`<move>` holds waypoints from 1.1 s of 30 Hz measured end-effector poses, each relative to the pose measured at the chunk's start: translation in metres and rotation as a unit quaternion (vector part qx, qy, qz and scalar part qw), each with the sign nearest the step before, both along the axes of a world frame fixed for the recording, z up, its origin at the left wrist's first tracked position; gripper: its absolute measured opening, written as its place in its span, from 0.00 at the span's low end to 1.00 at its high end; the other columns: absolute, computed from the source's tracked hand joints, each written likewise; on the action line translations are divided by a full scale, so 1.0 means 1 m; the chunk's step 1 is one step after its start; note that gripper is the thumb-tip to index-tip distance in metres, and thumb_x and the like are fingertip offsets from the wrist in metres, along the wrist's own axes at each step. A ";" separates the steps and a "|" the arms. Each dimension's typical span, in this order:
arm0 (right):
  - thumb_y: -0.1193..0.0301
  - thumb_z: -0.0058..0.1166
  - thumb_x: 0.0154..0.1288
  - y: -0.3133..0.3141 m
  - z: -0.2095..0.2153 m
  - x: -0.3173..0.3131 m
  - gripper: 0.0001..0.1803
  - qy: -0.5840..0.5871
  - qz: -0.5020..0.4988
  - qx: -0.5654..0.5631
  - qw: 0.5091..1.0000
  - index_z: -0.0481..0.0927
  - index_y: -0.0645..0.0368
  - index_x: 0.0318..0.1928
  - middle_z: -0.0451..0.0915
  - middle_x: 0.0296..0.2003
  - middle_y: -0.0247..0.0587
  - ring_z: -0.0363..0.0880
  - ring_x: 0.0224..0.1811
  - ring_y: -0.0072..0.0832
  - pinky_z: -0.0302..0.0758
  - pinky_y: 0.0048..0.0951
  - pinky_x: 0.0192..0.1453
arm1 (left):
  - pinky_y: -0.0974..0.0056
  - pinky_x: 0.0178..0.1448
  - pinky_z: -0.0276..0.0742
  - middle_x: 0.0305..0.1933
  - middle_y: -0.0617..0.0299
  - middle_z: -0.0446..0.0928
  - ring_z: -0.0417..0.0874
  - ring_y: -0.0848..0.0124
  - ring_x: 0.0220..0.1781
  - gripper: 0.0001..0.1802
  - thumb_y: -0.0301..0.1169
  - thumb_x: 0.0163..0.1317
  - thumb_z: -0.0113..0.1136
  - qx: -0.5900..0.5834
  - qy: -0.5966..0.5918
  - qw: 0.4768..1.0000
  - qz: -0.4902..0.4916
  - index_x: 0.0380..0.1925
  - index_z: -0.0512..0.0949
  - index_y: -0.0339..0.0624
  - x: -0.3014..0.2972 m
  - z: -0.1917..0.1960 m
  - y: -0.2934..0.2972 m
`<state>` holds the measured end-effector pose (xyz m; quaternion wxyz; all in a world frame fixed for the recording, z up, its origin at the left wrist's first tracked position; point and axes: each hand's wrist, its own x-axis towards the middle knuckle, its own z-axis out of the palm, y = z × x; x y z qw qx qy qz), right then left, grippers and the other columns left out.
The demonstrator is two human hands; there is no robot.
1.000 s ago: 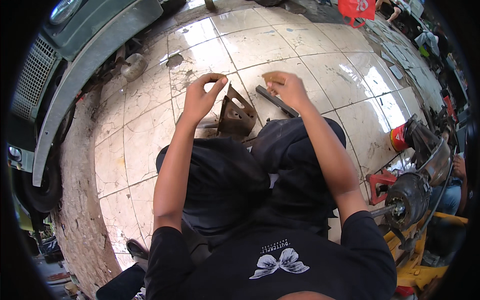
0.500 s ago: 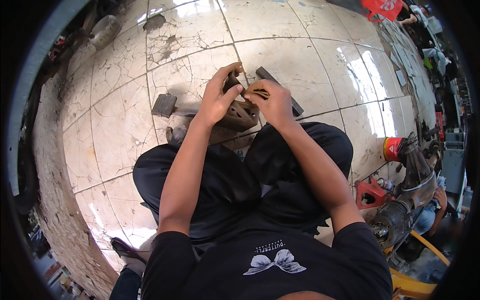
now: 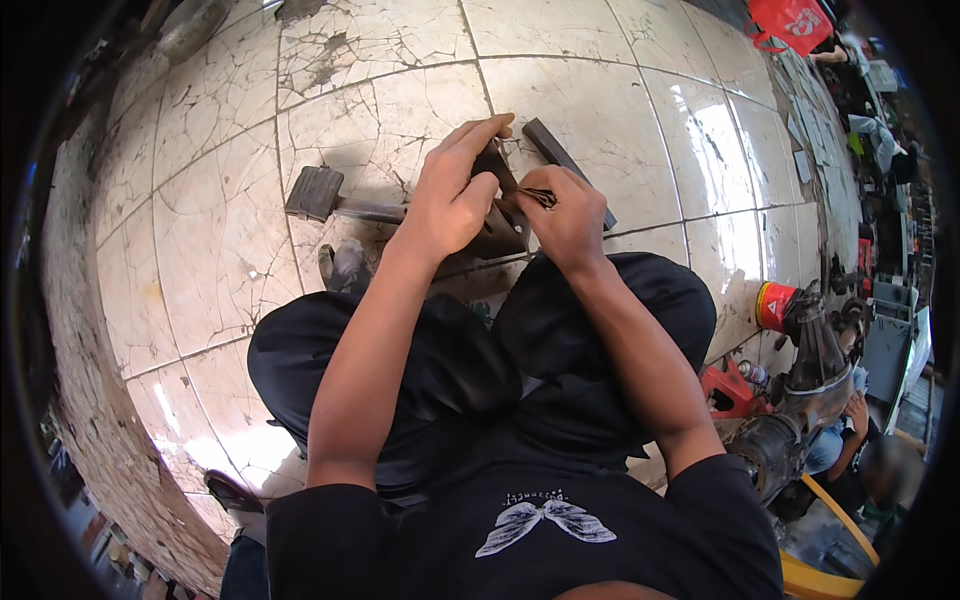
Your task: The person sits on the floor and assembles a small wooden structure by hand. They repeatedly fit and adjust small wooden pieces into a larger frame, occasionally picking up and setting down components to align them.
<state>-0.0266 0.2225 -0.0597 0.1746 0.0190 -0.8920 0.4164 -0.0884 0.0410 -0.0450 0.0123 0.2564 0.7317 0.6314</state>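
Hands: two, both the person's own, meeting over one dark metal piece on the tiled floor just beyond the knees.
Left hand (image 3: 450, 195): fingers curled over the top of the metal bracket (image 3: 500, 225), the index finger stretched forward along its upper edge and the thumb pressed to its near side; it grips the bracket.
Right hand (image 3: 570, 210): fingers folded in and pinched on a small brown ridged part (image 3: 538, 197) at the bracket's right side; the part is too small to say what it is, perhaps a strip of abrasive or a brush.
Metal bracket: one, dark and angled, standing on the floor between the two hands, touching both sets of fingers.
Hammer (image 3: 335, 200): one, lying flat to the left of the left fingers, its blocky head away from the hand and its handle running under the left wrist.
Dark bar (image 3: 560, 160): one, flat and long, lying slantwise just beyond the right fingers, its lower end hidden behind that hand.
Floor tiles (image 3: 240, 240): many, pale and cracked, with dark joints.
Red can (image 3: 773, 305): one, well to the right of the right fingers, beside a grey machine part (image 3: 815, 365).
Red bag (image 3: 795, 22): one, far beyond the fingers at the upper right.
Other person (image 3: 840, 440): one, partly seen at the lower right edge, apart from both hands.
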 end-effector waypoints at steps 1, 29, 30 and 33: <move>0.77 0.75 0.58 -0.004 0.004 -0.005 0.10 0.032 0.015 0.014 0.999 0.85 0.60 0.39 0.86 0.34 0.46 0.87 0.36 0.47 0.82 0.42 0.41 | 0.51 0.70 0.77 0.60 0.35 0.82 0.83 0.39 0.61 0.37 0.28 0.53 0.51 0.003 0.007 1.000 0.001 0.66 0.77 0.27 0.002 0.000 0.001; 0.81 0.69 0.59 0.008 -0.012 0.011 0.09 -0.025 -0.004 0.074 0.997 0.79 0.61 0.35 0.81 0.33 0.50 0.83 0.38 0.54 0.79 0.49 0.41 | 0.54 0.66 0.80 0.58 0.40 0.85 0.87 0.48 0.56 0.37 0.26 0.52 0.51 -0.034 0.052 0.998 0.030 0.67 0.78 0.32 -0.002 -0.005 0.001; 0.81 0.69 0.59 0.009 -0.013 0.008 0.09 -0.010 0.009 0.067 0.998 0.79 0.61 0.35 0.81 0.33 0.50 0.83 0.38 0.54 0.79 0.49 0.41 | 0.54 0.65 0.80 0.58 0.40 0.85 0.88 0.48 0.55 0.36 0.26 0.53 0.51 -0.031 0.063 0.997 0.036 0.67 0.78 0.32 -0.003 -0.007 0.001; 0.81 0.69 0.60 -0.001 -0.003 -0.005 0.09 0.039 0.032 0.066 0.997 0.79 0.61 0.34 0.80 0.33 0.51 0.83 0.38 0.55 0.79 0.50 0.42 | 0.54 0.65 0.80 0.58 0.40 0.85 0.88 0.47 0.55 0.36 0.25 0.53 0.51 -0.022 0.080 0.996 0.036 0.67 0.78 0.32 -0.004 -0.008 0.001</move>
